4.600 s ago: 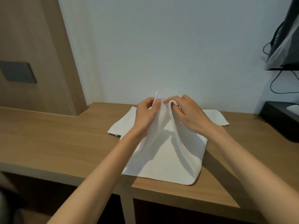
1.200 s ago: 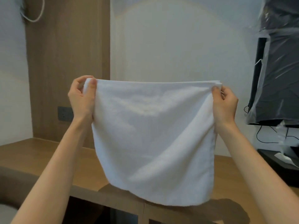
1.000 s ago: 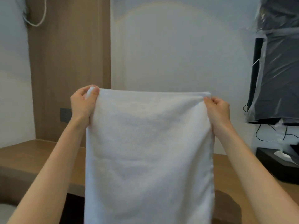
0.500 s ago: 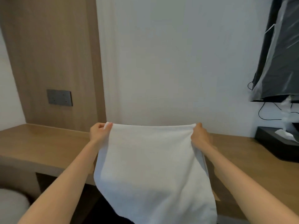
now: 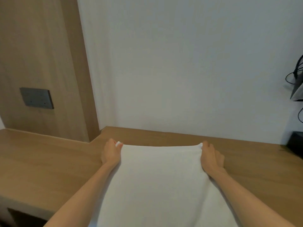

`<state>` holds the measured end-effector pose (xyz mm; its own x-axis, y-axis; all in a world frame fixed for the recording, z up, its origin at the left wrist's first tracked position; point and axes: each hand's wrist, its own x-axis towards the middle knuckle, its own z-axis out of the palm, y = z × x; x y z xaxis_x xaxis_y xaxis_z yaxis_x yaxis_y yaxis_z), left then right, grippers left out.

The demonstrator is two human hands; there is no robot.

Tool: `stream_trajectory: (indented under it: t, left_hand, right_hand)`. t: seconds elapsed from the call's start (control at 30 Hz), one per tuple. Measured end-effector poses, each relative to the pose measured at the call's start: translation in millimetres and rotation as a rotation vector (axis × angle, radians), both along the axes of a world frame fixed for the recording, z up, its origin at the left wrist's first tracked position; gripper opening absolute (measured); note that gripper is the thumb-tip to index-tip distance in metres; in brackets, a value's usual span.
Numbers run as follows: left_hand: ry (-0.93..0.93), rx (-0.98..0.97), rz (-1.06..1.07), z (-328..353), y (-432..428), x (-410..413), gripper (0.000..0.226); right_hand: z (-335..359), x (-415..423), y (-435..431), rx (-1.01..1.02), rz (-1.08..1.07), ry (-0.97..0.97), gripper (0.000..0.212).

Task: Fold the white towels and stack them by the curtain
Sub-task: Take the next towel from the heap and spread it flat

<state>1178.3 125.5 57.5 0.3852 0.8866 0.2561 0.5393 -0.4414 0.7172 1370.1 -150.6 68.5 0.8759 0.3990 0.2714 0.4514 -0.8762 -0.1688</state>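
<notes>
A white towel (image 5: 160, 181) stretches from the far part of the wooden desk (image 5: 49, 164) down toward me and runs out of the frame at the bottom. My left hand (image 5: 110, 154) pinches its far left corner low over the desk top. My right hand (image 5: 210, 155) pinches the far right corner at the same height. The far edge is pulled taut between the two hands. No curtain and no other towel is in view.
A white wall rises behind the desk. A wooden panel (image 5: 42, 63) with a grey socket plate (image 5: 36, 98) stands at the left. At the right edge are a black box (image 5: 296, 145) on the desk and dark cables (image 5: 293, 77) above it.
Both hands have come down from chest height to the desk top, carrying the towel's top edge. The towel hung free in the air before and now lies over the desk.
</notes>
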Motion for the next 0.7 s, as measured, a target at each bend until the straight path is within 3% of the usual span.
stream_trajectory:
  t: [0.23,0.43,0.7]
  left_hand:
    - [0.109,0.070,-0.075,-2,21,75,0.023]
    - [0.213,0.138,-0.098,-2,42,136,0.036]
    - [0.260,0.170,-0.012,-2,53,156,0.030]
  right_hand:
    - [-3,65,9,-0.020,-0.088,0.002,0.028]
    - [-9,109,17,0.104,-0.166,0.036,0.030]
    - [-13,126,24,0.151,-0.207,-0.070,0.036]
